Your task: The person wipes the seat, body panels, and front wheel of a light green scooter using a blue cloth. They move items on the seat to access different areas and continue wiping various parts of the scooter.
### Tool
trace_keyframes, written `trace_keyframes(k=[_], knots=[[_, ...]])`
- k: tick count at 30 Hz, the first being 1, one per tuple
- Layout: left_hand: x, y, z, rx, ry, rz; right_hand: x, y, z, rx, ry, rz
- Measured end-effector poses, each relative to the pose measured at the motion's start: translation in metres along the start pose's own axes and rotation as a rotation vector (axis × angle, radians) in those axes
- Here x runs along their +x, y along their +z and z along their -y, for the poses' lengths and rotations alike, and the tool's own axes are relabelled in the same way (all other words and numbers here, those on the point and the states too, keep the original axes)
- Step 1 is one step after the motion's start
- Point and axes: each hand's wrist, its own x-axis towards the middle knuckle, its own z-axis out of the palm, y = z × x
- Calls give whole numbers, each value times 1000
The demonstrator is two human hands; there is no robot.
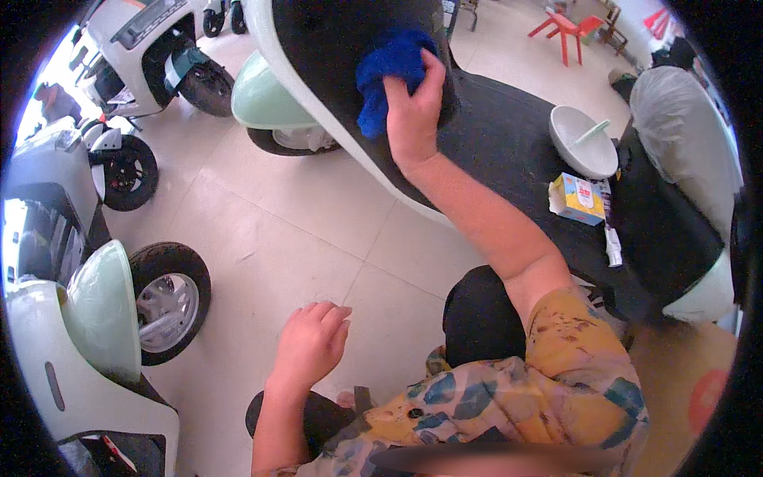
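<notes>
With fingers and thumb bunched round it, my right hand (417, 119) presses a blue cloth (391, 67) against the black inner front panel (322, 40) of a pale scooter. My right arm reaches over the scooter's black footboard (501, 135). My left hand (314, 342) hangs above the tiled floor, holding nothing, its fingers loosely bent and the thumb apart. On the footboard stands a white bowl (566, 143) with a pale green handle (592, 133) sticking out. Beside it are a small yellow and blue box (579, 199) and a white tube (613, 246).
Other scooters stand along the left, one with a pale green front fender (103, 310) and black tyre (195, 298). The scooter's seat (683, 127), wrapped in clear plastic, rises at right. A red plastic stool (566, 32) stands at the far right. Brown cardboard (668, 397) lies at lower right.
</notes>
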Motion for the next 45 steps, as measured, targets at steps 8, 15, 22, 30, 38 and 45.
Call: trace_keyframes(k=[8, 15, 22, 30, 38, 45], knots=[[-11, -6, -5, -38, -8, 71, -15, -34, -3, -131, 69, 396], [0, 3, 2, -41, 43, 77, 21, -105, 5, -697, 167, 665], [-2, 7, 15, -36, 21, 77, 124, -8, 93, 287, -256, 141], [-4, -4, 14, -42, -45, 98, -28, -32, -5, -347, -579, 431], [-18, -5, 16, -3, -60, 140, 90, -70, 33, -177, -31, -104], [-10, -5, 11, 15, -79, 145, 150, 15, -17, -606, -809, -270]])
